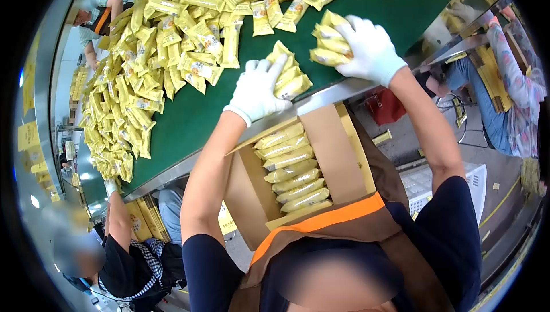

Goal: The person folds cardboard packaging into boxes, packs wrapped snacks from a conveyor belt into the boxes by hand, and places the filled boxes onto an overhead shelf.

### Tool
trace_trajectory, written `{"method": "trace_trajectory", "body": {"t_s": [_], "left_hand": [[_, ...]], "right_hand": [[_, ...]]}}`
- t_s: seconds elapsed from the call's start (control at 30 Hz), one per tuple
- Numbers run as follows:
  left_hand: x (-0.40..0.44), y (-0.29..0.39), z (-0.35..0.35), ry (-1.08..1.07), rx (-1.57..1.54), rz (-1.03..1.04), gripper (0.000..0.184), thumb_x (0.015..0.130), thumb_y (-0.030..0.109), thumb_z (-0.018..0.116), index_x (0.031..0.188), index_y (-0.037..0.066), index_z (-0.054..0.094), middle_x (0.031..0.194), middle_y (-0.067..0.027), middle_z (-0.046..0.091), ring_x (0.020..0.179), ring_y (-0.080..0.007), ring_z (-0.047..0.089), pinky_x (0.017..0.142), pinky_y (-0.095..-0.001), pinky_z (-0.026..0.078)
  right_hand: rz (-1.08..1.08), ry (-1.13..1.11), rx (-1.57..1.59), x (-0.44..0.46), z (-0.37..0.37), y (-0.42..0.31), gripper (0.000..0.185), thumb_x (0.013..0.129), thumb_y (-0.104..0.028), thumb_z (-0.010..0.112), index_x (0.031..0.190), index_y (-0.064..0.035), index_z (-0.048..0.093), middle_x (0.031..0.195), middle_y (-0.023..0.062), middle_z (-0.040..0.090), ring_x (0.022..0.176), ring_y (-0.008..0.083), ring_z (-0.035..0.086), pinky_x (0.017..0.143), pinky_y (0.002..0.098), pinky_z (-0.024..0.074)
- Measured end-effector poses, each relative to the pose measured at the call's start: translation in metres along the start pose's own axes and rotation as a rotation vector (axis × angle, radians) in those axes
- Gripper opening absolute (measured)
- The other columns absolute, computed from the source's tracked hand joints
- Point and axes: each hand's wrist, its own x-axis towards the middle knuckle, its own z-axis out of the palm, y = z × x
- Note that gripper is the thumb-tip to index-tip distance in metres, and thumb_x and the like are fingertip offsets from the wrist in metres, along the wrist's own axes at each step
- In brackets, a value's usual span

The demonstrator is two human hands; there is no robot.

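My white-gloved left hand (260, 90) is at the near edge of the green table, closed around a small bundle of yellow snack packets (293, 83). To its right, my gloved right hand (371, 50) grips a second stack of yellow packets (329, 43) from their right side. The fingertips of both hands are partly hidden by the packets. Below, close to my body, an open cardboard box (338, 151) has its flaps spread. Inside it lies a row of several yellow packets (289, 157), side by side.
A large heap of yellow packets (195, 43) covers the far and left parts of the green surface (189, 123). Its metal rim (172, 176) runs before me. A white crate (475, 189) stands at right. Co-workers are at lower left (123, 255), upper left and right (521, 94).
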Motion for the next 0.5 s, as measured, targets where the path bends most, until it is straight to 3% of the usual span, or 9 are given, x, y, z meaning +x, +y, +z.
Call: {"method": "trace_trajectory", "body": {"t_s": [0.03, 0.1, 0.13, 0.27, 0.4, 0.5], "left_hand": [[0.001, -0.002, 0.005, 0.015, -0.022, -0.068, 0.103, 0.062, 0.050, 0.078, 0.148, 0.010, 0.039, 0.125, -0.0221, 0.051, 0.119, -0.0419, 0.047, 0.105, -0.0450, 0.041], [0.001, -0.007, 0.007, 0.130, -0.093, -0.091, 0.104, 0.061, 0.051, 0.079, 0.148, 0.011, 0.038, 0.134, -0.0228, 0.048, 0.125, -0.0423, 0.043, 0.106, -0.0444, 0.040], [0.003, -0.006, 0.007, 0.106, 0.002, -0.145, 0.109, 0.060, 0.057, 0.077, 0.151, 0.015, 0.036, 0.138, -0.0252, 0.046, 0.128, -0.0434, 0.044, 0.107, -0.0435, 0.040], [0.017, -0.007, -0.006, -0.252, 0.048, -0.218, 0.114, 0.056, 0.070, 0.070, 0.154, 0.027, 0.032, 0.134, -0.0252, 0.049, 0.115, -0.0410, 0.055, 0.102, -0.0433, 0.042], [0.013, 0.000, -0.017, -0.249, -0.059, -0.233, 0.113, 0.059, 0.059, 0.075, 0.155, 0.020, 0.029, 0.122, -0.0253, 0.052, 0.113, -0.0425, 0.056, 0.102, -0.0407, 0.043], [0.000, -0.024, -0.010, -0.099, -0.327, -0.294, 0.116, 0.058, 0.059, 0.076, 0.155, 0.019, 0.028, 0.129, -0.0263, 0.051, 0.114, -0.0428, 0.055, 0.100, -0.0395, 0.045]], "right_hand": [[-0.013, 0.066, 0.003, 0.004, 0.007, -0.003, 0.074, 0.065, -0.043, 0.075, 0.128, -0.0116, 0.052, 0.128, 0.0163, 0.053, 0.115, 0.0333, 0.054, 0.092, 0.0427, 0.0457], [-0.031, -0.075, 0.008, 0.014, 0.025, -0.005, 0.070, 0.065, -0.045, 0.072, 0.125, -0.0127, 0.055, 0.121, 0.0160, 0.055, 0.108, 0.0324, 0.056, 0.087, 0.0439, 0.0460], [-0.062, -0.091, -0.083, 0.016, 0.029, -0.007, 0.077, 0.066, -0.046, 0.071, 0.134, -0.0148, 0.051, 0.123, 0.0163, 0.055, 0.110, 0.0325, 0.056, 0.089, 0.0437, 0.0456], [-0.095, -0.183, -0.155, 0.012, 0.021, 0.000, 0.094, 0.067, -0.048, 0.070, 0.150, -0.0213, 0.035, 0.125, 0.0176, 0.053, 0.112, 0.0339, 0.055, 0.093, 0.0434, 0.0451], [-0.033, -0.303, -0.035, 0.014, 0.017, 0.003, 0.099, 0.066, -0.050, 0.071, 0.152, -0.0207, 0.033, 0.129, 0.0200, 0.052, 0.113, 0.0362, 0.055, 0.095, 0.0422, 0.0451], [0.091, -0.418, 0.235, 0.029, 0.003, 0.010, 0.102, 0.066, -0.053, 0.072, 0.153, -0.0199, 0.030, 0.131, 0.0238, 0.051, 0.120, 0.0381, 0.053, 0.102, 0.0398, 0.0434]]}}
